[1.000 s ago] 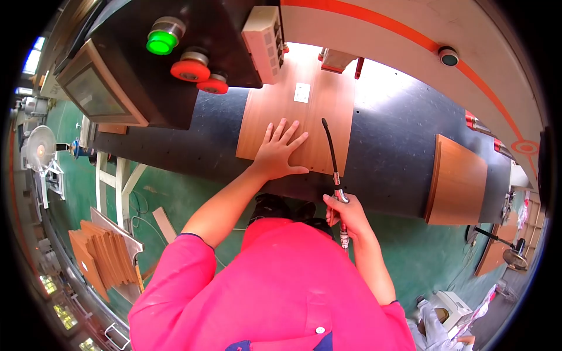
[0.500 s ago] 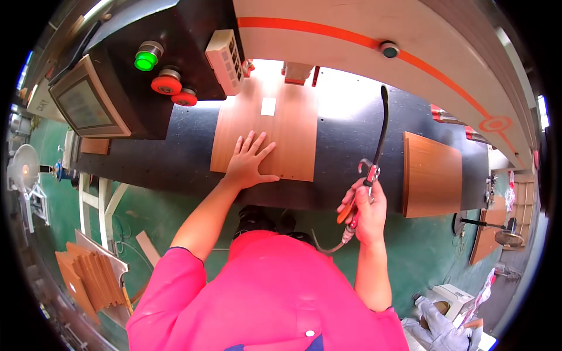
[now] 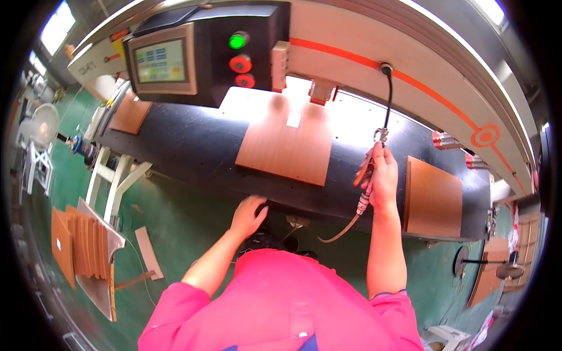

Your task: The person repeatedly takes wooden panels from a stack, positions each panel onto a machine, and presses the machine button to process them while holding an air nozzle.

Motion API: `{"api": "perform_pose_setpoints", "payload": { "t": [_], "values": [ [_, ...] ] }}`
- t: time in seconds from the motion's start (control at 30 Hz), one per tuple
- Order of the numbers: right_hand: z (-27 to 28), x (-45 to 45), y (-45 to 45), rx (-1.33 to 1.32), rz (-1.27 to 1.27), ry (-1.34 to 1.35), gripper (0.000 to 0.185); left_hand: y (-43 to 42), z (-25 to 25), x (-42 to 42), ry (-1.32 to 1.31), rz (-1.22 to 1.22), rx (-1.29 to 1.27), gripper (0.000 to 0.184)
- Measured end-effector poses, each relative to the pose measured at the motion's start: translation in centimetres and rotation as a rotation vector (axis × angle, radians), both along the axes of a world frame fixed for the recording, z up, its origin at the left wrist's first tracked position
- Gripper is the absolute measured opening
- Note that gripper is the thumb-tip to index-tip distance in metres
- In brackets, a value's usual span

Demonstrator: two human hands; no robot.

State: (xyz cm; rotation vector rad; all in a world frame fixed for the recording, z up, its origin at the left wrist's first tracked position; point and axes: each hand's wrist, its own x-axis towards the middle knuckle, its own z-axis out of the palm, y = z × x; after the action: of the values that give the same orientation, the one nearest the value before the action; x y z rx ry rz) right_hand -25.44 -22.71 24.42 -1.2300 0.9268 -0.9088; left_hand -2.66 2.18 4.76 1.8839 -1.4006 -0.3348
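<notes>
Right hand (image 3: 383, 178) grips an air blow gun (image 3: 380, 136) over the black bench (image 3: 199, 158); left hand (image 3: 249, 216), thumb spread, is beside its front edge. Wood-grain panel (image 3: 287, 149) lies inside that edge; green floor (image 3: 158, 205) below.

A panel (image 3: 284, 153) lies on the worktop (image 3: 193, 143), left of a board stack (image 3: 436, 199). Another board (image 3: 130, 114) lies at the worktop's left end.
</notes>
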Motion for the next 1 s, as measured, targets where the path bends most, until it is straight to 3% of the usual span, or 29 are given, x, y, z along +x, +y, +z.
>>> {"api": "perform_pose_setpoints", "payload": {
  "t": [0.07,0.13,0.2,0.27,0.37,0.53,0.6,0.67,0.77,0.87,0.9,1.0],
  "values": [
    [-0.4,0.3,-0.2,0.012,-0.024,-0.017,0.038,7.2,-0.9,-1.7,0.307,0.232,0.272,0.023],
    [0.2,0.5,0.2,0.042,-0.029,0.020,0.037,16.2,-7.7,-2.4,0.327,0.471,0.376,0.025],
    [-1.4,0.4,-0.3,0.056,-0.045,-0.049,0.036,25.8,-13.0,-3.7,0.474,0.720,0.717,0.034],
    [-1.2,0.6,-0.2,0.072,-0.055,-0.090,0.035,35.4,-18.8,-5.0,0.470,0.724,1.076,0.043],
    [-1.2,0.4,-0.6,-0.009,-0.029,-0.027,0.037,40.5,-18.2,-6.6,0.648,0.652,1.344,0.045],
    [-0.6,0.6,-0.3,-0.023,-0.048,-0.006,0.042,37.5,-21.4,-5.3,0.990,0.938,0.776,0.043],
    [-0.1,1.1,0.5,0.001,-0.085,-0.010,0.044,35.6,-25.7,-2.9,0.842,0.777,0.666,0.041],
    [-0.3,1.5,0.8,-0.005,-0.105,0.014,0.045,31.7,-15.8,0.6,0.723,0.715,0.715,0.039],
    [-0.7,2.0,0.3,-0.012,-0.133,0.005,0.046,32.3,-15.2,5.7,0.656,0.677,0.606,0.033],
    [-1.0,2.6,0.2,-0.008,-0.153,-0.002,0.046,35.0,-16.4,10.0,1.028,0.858,0.367,0.028],
    [-1.1,2.6,-0.1,-0.015,-0.156,0.003,0.045,36.0,-15.7,11.1,1.035,0.891,0.388,0.025],
    [-0.5,3.5,1.2,-0.041,-0.195,0.032,0.045,41.0,-19.8,13.4,0.975,0.932,0.456,0.026]
  ]
}}
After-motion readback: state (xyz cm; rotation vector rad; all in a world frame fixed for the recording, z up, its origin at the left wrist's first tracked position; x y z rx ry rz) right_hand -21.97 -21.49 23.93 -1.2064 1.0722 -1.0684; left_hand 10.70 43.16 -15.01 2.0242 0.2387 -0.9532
